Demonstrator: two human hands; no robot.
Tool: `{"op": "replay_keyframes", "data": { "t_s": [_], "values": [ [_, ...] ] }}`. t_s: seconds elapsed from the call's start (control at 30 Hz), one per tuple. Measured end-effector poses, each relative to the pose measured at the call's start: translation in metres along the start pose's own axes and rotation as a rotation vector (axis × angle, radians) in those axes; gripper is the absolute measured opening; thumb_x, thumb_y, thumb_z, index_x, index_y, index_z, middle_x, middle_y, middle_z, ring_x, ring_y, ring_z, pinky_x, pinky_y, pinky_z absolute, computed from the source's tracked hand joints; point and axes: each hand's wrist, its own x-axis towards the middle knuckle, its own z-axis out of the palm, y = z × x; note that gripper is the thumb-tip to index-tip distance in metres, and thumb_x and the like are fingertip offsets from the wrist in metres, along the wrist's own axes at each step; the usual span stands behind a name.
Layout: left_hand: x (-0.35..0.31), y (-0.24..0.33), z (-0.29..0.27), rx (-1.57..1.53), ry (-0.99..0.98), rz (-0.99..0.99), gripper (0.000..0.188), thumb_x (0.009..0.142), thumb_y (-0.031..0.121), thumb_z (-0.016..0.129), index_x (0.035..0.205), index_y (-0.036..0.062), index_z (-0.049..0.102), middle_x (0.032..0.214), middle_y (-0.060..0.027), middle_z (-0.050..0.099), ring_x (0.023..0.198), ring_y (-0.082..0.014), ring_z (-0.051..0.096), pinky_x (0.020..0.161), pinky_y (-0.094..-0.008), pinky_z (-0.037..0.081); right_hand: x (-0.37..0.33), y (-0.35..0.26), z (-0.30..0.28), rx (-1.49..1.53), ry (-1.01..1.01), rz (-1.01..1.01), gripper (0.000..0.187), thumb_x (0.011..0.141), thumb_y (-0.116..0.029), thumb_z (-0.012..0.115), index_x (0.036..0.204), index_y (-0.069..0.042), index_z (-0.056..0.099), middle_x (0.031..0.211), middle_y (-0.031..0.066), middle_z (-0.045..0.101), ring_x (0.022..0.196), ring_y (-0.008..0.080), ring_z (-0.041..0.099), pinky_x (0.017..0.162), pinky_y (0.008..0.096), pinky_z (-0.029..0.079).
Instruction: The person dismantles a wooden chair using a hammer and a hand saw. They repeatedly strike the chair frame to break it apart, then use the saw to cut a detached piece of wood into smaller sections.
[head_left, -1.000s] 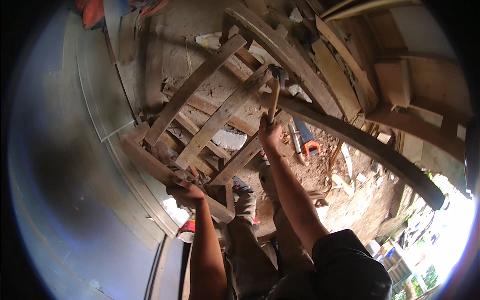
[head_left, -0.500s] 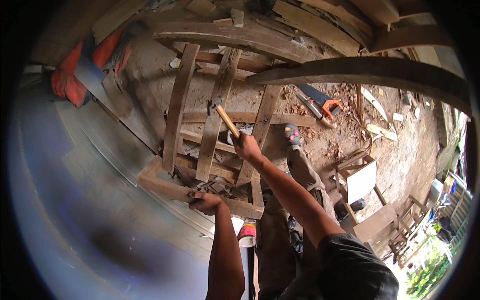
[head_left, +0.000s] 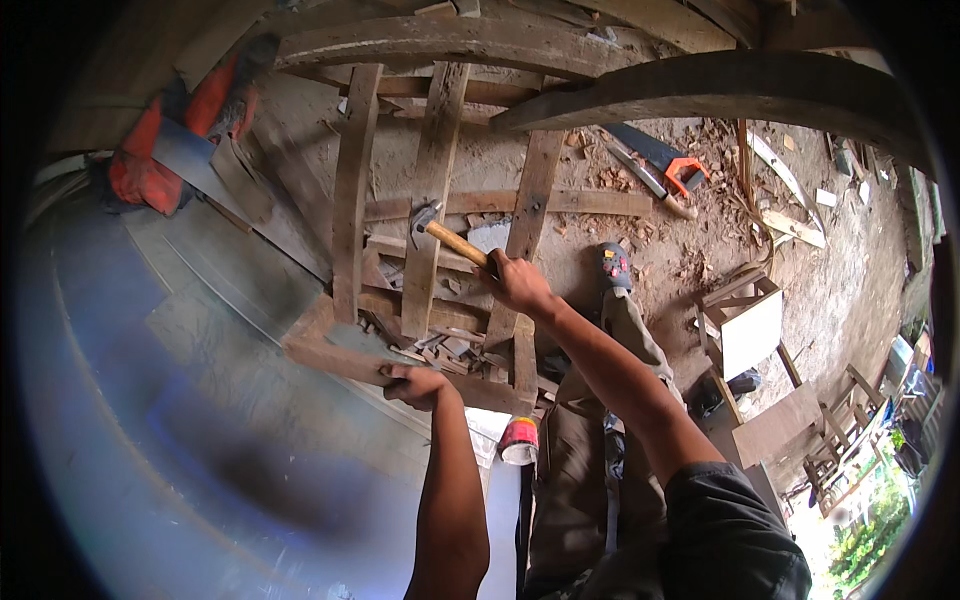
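Note:
A claw hammer (head_left: pixel 455 242) with a wooden handle is gripped near its end by my right hand (head_left: pixel 522 283). Its metal head lies over the middle slat (head_left: pixel 437 170) of a wooden frame; whether the two touch I cannot tell. Closed around the near rail of a small wooden box frame (head_left: pixel 335 361) is my left hand (head_left: pixel 413 386), fingers wrapped over the board. The box frame stands at the near ends of the slats, with wood scraps (head_left: pixel 450 350) showing inside and behind it.
A handsaw (head_left: pixel 655 155) with an orange-and-black handle lies on the dirt among shavings, beside a long blade with a wooden grip (head_left: pixel 650 180). A thick curved beam (head_left: pixel 720 95) crosses the far right. A red can (head_left: pixel 519 440) stands by my leg. Grey sheeting (head_left: pixel 250 450) covers the left.
The view has shifted, so the frame sits higher and the can more to the right. The hammer head has moved down along the middle slat. Both hands keep their hold.

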Motion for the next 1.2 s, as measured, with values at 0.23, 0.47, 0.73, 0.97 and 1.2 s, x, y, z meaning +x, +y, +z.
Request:
{"op": "replay_keyframes", "data": {
  "t_s": [0.23, 0.47, 0.73, 0.97, 1.2],
  "values": [
    [0.007, -0.004, -0.003, 0.107, -0.007, -0.024, 0.063, 0.097, 0.06, 0.039, 0.12, 0.0018, 0.04, 0.107, -0.0312, 0.067, 0.096, -0.0523, 0.064, 0.082, -0.0567, 0.051, -0.051, 0.042, 0.002, 0.057, 0.013, 0.093, 0.039, 0.096, -0.042, 0.059, 0.106, -0.004, 0.055, 0.081, 0.0269, 0.067, 0.077, 0.049, 0.065, 0.068, 0.056, 0.052],
    [0.002, -0.001, -0.002, 0.067, 0.005, -0.004, 0.061, 0.099, 0.057, 0.038, 0.118, -0.0007, 0.043, 0.106, -0.0333, 0.066, 0.096, -0.0529, 0.064, 0.082, -0.0553, 0.052, -0.06, 0.078, -0.004, -0.031, 0.014, 0.139, 0.04, 0.095, -0.042, 0.062, 0.098, -0.002, 0.055, 0.077, 0.0265, 0.066, 0.075, 0.0478, 0.065, 0.064, 0.0546, 0.051],
    [-0.001, 0.005, -0.008, 0.061, -0.026, -0.008, 0.074, 0.096, 0.061, 0.037, 0.125, -0.0068, 0.044, 0.121, -0.0376, 0.058, 0.11, -0.0517, 0.061, 0.095, -0.057, 0.051, -0.045, 0.108, -0.008, -0.056, -0.089, 0.076, 0.047, 0.097, -0.048, 0.056, 0.094, -0.002, 0.057, 0.074, 0.0266, 0.066, 0.073, 0.0478, 0.065, 0.066, 0.0566, 0.052],
    [-0.001, 0.004, -0.008, 0.055, -0.037, -0.002, 0.078, 0.096, 0.058, 0.038, 0.131, -0.0119, 0.041, 0.126, -0.0393, 0.054, 0.117, -0.0514, 0.057, 0.099, -0.0561, 0.049, -0.044, 0.104, -0.013, -0.036, -0.121, 0.2, 0.039, 0.095, -0.04, 0.056, 0.095, -0.002, 0.062, 0.08, 0.0289, 0.067, 0.078, 0.0495, 0.065, 0.073, 0.0572, 0.053],
    [0.005, -0.001, -0.007, 0.095, -0.002, -0.029, 0.073, 0.096, 0.06, 0.038, 0.129, -0.005, 0.044, 0.121, -0.0358, 0.06, 0.113, -0.051, 0.06, 0.095, -0.0549, 0.05, -0.023, 0.049, -0.028, 0.148, -0.14, -0.06, 0.038, 0.093, -0.035, 0.06, 0.102, 0.001, 0.064, 0.082, 0.0289, 0.067, 0.082, 0.0481, 0.067, 0.076, 0.0536, 0.055]
  ]
}}
